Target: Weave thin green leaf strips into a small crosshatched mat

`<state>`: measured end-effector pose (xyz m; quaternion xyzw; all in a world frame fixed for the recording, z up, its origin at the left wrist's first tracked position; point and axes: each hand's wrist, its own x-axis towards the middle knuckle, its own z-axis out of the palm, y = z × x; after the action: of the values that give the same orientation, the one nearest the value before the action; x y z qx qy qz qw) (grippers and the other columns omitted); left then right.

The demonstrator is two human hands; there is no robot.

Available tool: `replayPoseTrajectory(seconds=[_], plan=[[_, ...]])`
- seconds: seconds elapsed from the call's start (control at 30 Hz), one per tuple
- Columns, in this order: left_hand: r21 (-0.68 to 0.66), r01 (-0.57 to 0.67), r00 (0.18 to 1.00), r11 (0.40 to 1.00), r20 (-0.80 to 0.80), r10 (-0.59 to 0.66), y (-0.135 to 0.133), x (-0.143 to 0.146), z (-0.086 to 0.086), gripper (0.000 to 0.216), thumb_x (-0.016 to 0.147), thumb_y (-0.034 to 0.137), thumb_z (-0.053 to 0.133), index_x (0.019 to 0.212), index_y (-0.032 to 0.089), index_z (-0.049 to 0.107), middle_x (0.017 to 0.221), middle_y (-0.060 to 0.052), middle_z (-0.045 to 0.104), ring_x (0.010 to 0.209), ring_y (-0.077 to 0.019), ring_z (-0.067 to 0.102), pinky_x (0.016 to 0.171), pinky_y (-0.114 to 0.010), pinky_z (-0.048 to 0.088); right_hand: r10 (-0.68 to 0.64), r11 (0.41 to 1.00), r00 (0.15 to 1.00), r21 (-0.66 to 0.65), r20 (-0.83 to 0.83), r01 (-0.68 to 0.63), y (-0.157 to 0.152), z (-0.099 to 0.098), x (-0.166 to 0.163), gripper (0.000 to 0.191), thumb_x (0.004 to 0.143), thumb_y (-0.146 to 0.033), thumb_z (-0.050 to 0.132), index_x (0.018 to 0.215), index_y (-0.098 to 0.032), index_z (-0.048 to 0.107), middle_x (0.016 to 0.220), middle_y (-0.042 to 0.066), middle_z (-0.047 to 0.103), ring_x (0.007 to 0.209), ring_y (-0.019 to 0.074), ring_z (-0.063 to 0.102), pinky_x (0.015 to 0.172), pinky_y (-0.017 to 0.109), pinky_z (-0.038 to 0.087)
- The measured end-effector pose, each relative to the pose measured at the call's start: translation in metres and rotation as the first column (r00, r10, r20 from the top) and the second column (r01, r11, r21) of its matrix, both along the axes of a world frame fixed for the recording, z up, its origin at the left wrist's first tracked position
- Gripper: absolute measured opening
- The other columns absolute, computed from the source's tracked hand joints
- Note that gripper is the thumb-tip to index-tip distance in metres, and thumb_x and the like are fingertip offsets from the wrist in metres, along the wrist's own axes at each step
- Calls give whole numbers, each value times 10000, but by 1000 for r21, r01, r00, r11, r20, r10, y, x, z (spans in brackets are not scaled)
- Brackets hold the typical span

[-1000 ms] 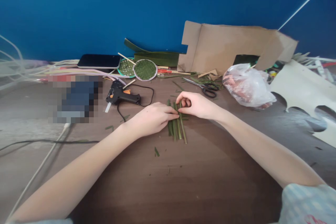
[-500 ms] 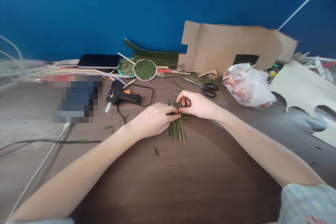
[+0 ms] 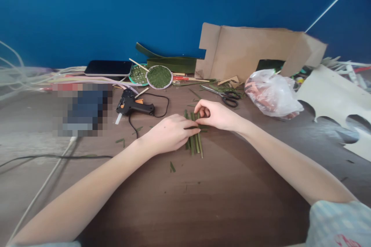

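Several green leaf strips [image 3: 196, 142] lie side by side on the brown table [image 3: 203, 200], running toward me. My left hand [image 3: 169, 133] rests on their left side, its fingers pressed together over the strips. My right hand [image 3: 216, 115] is curled above their far ends, thumb and fingers pinching one strip. The two hands nearly touch at the fingertips. A small cut piece of leaf [image 3: 172, 167] lies just in front of my left wrist.
A black glue gun [image 3: 133, 105] with its cord lies left of the hands. Scissors [image 3: 224, 97], a plastic bag [image 3: 272, 94], a cut cardboard sheet [image 3: 255, 52], two round woven green discs [image 3: 159, 76], a phone [image 3: 108, 68] and white cables [image 3: 40, 189] surround the spot.
The near ends of the strips have drawn slightly closer together and shifted a little away from me. Both hands stay on the strips in almost the same place.
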<state>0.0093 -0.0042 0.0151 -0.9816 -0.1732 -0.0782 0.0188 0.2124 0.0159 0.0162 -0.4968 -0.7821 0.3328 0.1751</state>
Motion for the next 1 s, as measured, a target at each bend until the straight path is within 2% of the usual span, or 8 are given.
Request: replayPoseTrajectory(seconds=[0.17,0.27,0.43,0.6,0.67,0.87,1.0], plan=[[10,-19,1000,1000,-13,19,-2,1,1,323,836,149,452,1121,164,604,1126,-69,631,877,-202,609,762,-342,469,-6,1000,1000,-13,-29,5,2,-2,0,220,669,-245,655,839,-183,530,693,-35,516,595,95,439,575,233,344],[-4,-3,1000,1000,1,3,-2,2,0,324,844,142,434,1118,156,606,1147,-58,629,939,-205,602,793,-348,468,-1,1000,999,-25,-42,-1,3,-1,3,196,710,-267,621,868,-179,546,688,-29,530,586,96,443,575,236,354],[-42,11,1000,999,10,-11,1,0,0,329,851,145,422,1125,149,603,1176,-53,618,982,-209,592,817,-360,473,-37,999,997,28,65,35,6,11,11,95,763,-257,536,752,-174,581,701,-1,578,629,109,487,611,242,372],[-67,11,1000,998,14,-10,0,0,0,339,843,144,428,1135,151,600,1198,-38,605,1016,-208,581,857,-356,464,72,990,964,-139,257,-37,7,22,18,76,708,-244,568,703,-173,596,633,-12,572,545,97,472,541,231,349],[-66,11,1000,998,20,-10,0,0,0,338,844,141,422,1129,148,603,1194,-39,608,1016,-205,582,854,-354,466,98,986,949,-160,299,-51,7,24,19,68,695,-243,580,701,-177,597,605,-21,554,525,92,459,522,228,337],[-43,0,1000,999,28,1,-2,1,1,333,859,142,409,1127,154,606,1183,-31,615,996,-199,587,828,-347,472,133,986,940,-139,314,-93,4,23,18,61,710,-245,560,700,-189,582,595,-25,548,522,92,464,509,221,333],[-43,4,1000,999,14,-3,-2,1,2,326,861,144,409,1117,147,611,1182,-34,616,992,-201,587,819,-344,474,132,991,929,-70,347,-115,1,22,17,46,710,-214,542,694,-195,581,613,-22,567,536,95,478,514,224,327]])
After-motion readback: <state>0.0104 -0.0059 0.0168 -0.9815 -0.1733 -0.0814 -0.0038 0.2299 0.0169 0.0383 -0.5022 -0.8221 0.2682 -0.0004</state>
